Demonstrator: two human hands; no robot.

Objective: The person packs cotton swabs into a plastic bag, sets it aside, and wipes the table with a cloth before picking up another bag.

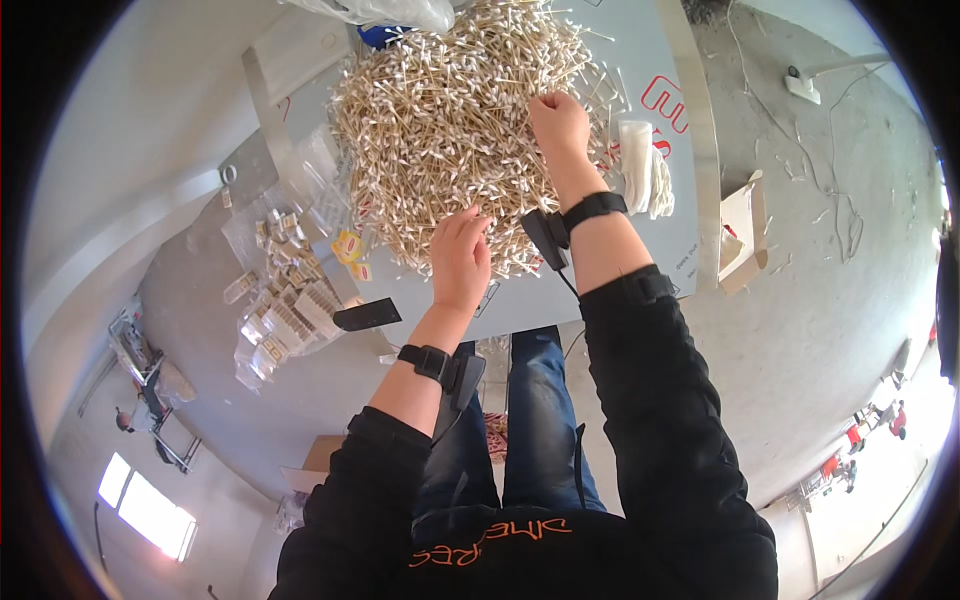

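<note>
Over piled cotton swabs (pixel 445 140), left hand (pixel 461 258) half spread, right hand (pixel 562 125) curled, cannot tell its grip's contents

Spread over most of the flat grey table (pixel 540 318), in the upper centre of the frame: a broad heap of thin, white-tipped, tan cotton swabs (pixel 440 140). At the heap's lower edge, the bare left hand (pixel 461 262); over its right part, higher in the frame, the bare right hand (pixel 562 130). Just right of the heap, on the table, a bundle of long white flexible sleeves (pixel 636 165). At the heap's top edge, a crumpled clear plastic bag (pixel 425 14). By its lower left, small yellow packets (pixel 347 246). Beyond the table, left, clear plastic bags of small packs (pixel 290 315); right, an open tan cardboard box (pixel 738 240).
</note>
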